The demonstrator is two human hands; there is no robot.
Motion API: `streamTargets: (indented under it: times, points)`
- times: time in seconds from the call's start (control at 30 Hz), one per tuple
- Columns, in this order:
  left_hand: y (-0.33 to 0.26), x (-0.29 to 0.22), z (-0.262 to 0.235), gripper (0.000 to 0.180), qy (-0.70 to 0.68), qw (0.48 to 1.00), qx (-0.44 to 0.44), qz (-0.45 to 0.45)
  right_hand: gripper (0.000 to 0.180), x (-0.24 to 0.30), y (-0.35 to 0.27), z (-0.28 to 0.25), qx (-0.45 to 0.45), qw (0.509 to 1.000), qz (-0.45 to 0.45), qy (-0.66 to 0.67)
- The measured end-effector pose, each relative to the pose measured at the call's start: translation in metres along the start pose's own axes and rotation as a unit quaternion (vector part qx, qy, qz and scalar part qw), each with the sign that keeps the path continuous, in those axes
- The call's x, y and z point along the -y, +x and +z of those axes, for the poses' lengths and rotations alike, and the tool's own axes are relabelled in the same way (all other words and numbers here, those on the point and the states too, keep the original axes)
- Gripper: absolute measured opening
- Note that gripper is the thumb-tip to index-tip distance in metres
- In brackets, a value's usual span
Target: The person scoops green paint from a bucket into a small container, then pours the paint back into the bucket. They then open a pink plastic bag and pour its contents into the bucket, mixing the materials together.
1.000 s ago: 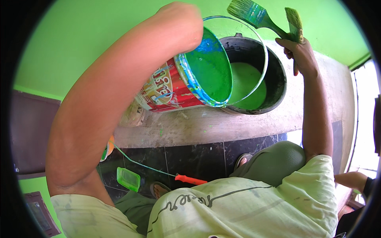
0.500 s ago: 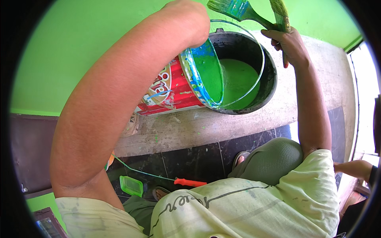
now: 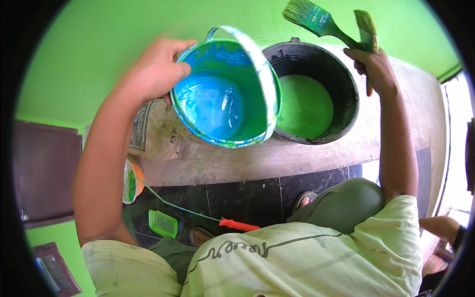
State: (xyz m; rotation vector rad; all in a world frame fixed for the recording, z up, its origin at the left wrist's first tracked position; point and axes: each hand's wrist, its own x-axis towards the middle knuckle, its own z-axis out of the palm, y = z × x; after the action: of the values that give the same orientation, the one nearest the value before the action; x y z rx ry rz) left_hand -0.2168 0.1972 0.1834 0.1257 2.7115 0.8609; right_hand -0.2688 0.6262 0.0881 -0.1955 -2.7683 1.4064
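Note:
My left hand [image 3: 161,69] grips the left rim of a paint bucket [image 3: 250,94], its thumb hooked over the edge. The bucket is tilted so its mouth faces me; glossy blue paint [image 3: 210,106] lies at the bottom and green smears coat the inner wall. A paint-streaked bail handle [image 3: 257,57] arches across the opening. Close on its right stands a black bucket [image 3: 350,94] holding green paint [image 3: 307,106]. My right hand [image 3: 378,69], raised beyond it, is closed round two paintbrushes: a wide one [image 3: 314,20] and a second one [image 3: 366,29], both with green-stained bristles.
Behind the held bucket a sack [image 3: 161,131] rests on the concrete ledge [image 3: 222,168]. Below are an orange-and-white tub [image 3: 139,178], a red-orange handle on a thin rod [image 3: 239,225] and a green plastic tray [image 3: 163,224]. Another person's arm [image 3: 440,227] shows at right.
The held bucket, earlier tipped on its side over the black bucket, has swung left and turned more upright, showing blue paint inside. My right hand with the brushes has shifted slightly right and down.

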Motion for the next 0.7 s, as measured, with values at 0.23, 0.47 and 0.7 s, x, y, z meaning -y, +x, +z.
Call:
streamTargets:
  times: [0.23,0.47,0.7]
  points:
    - [-0.07,0.138,0.033,0.066,-0.315,0.948,-0.035,-0.023,0.031,0.02,-0.015,0.015,0.012,0.999,-0.025,0.046]
    - [-0.171,0.232,0.077,0.069,-0.47,0.866,-0.066,-0.158,0.023,0.052,-0.049,0.032,0.062,0.996,-0.056,-0.007]
    - [-0.232,0.32,0.096,0.074,-0.488,0.851,-0.086,-0.175,0.025,0.124,-0.121,0.086,0.182,0.981,-0.055,-0.043]
